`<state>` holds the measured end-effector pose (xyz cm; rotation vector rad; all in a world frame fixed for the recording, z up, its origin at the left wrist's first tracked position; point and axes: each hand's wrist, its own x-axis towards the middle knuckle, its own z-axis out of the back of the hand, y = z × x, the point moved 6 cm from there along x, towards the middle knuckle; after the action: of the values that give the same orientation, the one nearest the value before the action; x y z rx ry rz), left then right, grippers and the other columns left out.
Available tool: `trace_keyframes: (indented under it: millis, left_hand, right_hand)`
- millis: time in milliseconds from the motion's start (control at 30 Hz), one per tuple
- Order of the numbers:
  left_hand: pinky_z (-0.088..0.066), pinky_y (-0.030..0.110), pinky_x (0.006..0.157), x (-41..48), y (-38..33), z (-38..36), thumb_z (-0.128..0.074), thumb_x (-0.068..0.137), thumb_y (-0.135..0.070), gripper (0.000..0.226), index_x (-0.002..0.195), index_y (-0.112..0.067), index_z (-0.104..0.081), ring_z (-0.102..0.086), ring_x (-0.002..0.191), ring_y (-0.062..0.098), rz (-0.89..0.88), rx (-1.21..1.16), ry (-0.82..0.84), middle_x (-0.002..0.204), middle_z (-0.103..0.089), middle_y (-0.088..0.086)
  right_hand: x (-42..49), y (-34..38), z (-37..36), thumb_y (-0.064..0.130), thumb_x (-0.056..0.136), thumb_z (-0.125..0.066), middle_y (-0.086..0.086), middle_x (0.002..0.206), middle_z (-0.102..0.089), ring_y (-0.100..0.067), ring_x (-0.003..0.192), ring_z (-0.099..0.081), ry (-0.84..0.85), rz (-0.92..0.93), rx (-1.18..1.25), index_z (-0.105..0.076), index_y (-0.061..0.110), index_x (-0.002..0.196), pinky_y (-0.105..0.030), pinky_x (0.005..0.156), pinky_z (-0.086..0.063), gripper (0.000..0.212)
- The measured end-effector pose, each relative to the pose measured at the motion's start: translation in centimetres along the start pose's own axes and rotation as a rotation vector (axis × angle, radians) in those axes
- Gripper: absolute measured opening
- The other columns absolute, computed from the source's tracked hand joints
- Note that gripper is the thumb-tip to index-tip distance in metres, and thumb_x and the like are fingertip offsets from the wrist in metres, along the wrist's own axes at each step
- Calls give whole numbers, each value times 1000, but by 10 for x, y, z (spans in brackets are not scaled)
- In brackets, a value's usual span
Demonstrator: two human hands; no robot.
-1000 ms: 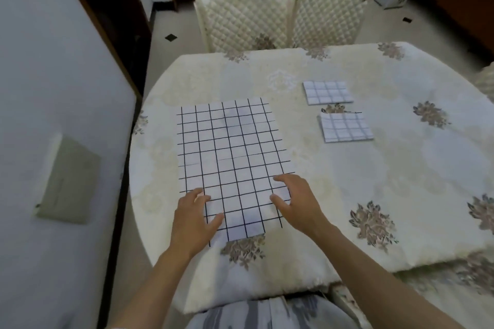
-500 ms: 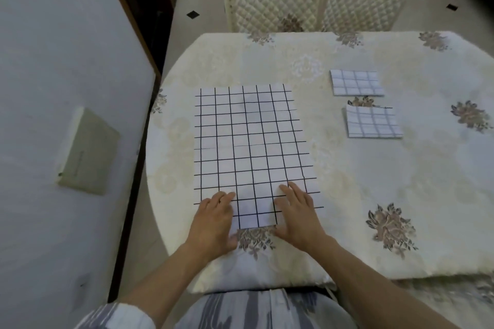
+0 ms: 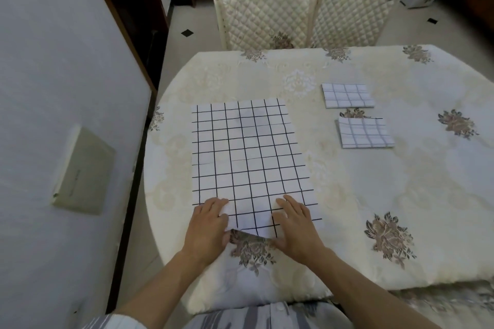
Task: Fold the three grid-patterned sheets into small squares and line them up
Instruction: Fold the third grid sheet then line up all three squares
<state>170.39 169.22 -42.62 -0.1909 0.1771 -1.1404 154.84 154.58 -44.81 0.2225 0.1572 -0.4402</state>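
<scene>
- While the unfolded sheet [image 3: 246, 157] lies on the tablecloth [image 3: 401, 195], its near edge lifts slightly.
- Left hand [image 3: 208, 224] pinches the near-left corner, fingers on top and thumb beneath.
- Right hand [image 3: 296, 224] pinches the near-right corner the same way.
- Far folded square [image 3: 347, 95] and near folded square [image 3: 365, 132] lie to the right.

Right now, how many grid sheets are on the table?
3. The open sheet lies near left on the table, its near edge held by the left hand and right hand. At far right, the far square and near square. None looks hidden.
</scene>
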Motion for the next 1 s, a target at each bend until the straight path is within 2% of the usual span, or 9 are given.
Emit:
trace_keyframes:
  millis: [67, 100, 200, 300, 400, 533, 800, 1000]
  left_hand:
    - [-48, 42, 83, 1, 3, 9, -86, 56, -22, 26, 62, -19, -60, -53, 115, 28, 18, -54, -55, 123, -63, 4]
    - [-47, 42, 83, 1, 4, 14, -84, 57, -19, 24, 63, -19, -61, -53, 115, 27, 20, -75, -84, 124, -63, 4]
    - [-45, 41, 84, 3, 7, 26, -79, 61, -14, 19, 66, -19, -62, -50, 118, 26, 17, -143, -146, 125, -62, 5]
    - [-45, 42, 84, 3, 9, 33, -80, 63, -15, 19, 69, -20, -63, -49, 120, 26, 5, -182, -143, 127, -61, 5]
    - [-46, 43, 84, -2, 12, 38, -79, 65, -16, 19, 71, -20, -62, -48, 122, 26, -31, -215, -136, 129, -59, 4]
    - [-45, 41, 85, -6, 18, 43, -75, 72, -15, 14, 72, -21, -63, -48, 122, 23, -60, -237, -149, 129, -59, 1]
    - [-45, 41, 83, -20, 32, 58, -79, 75, -16, 18, 72, -25, -64, -50, 118, 23, -60, -231, -110, 125, -61, -3]
    - [-46, 41, 79, -31, 22, 78, -83, 73, -12, 22, 75, -26, -66, -49, 116, 23, -55, -182, -143, 122, -62, -1]
  right_hand:
    - [-2, -3, 1, 58, 70, -70, -6, 151, -35, -31, 145, -21, 13, 9, 23, -57, 26, 112, -47, 115, -23, 55]
    - [-4, -4, 3, 58, 69, -71, -6, 151, -35, -31, 145, -22, 12, 8, 31, -56, 28, 112, -48, 115, -24, 54]
    - [-7, -11, 12, 38, 68, -80, -7, 144, -45, -31, 141, -32, -36, -46, 61, -60, 30, 109, -47, 110, -31, 46]
    - [-9, -20, 23, 22, 61, -85, -7, 126, -61, -34, 127, -51, -123, -117, 98, -68, 28, 88, -47, 96, -44, 33]
    - [-14, -26, 31, 14, 67, -81, -7, 121, -65, -33, 125, -53, -165, -186, 143, -69, 27, 75, -46, 94, -44, 19]
    - [-26, -32, 39, 19, 80, -74, -2, 128, -60, -29, 133, -44, -196, -257, 176, -71, 25, 79, -45, 104, -36, 7]
    - [-61, -20, 50, 21, 76, -78, -5, 121, -65, -31, 126, -51, -292, -312, 230, -71, 24, 77, -48, 99, -44, 7]
    - [-84, -21, 60, 25, 84, -70, -3, 128, -62, -29, 133, -45, -275, -280, 303, -71, 24, 82, -44, 103, -36, 3]
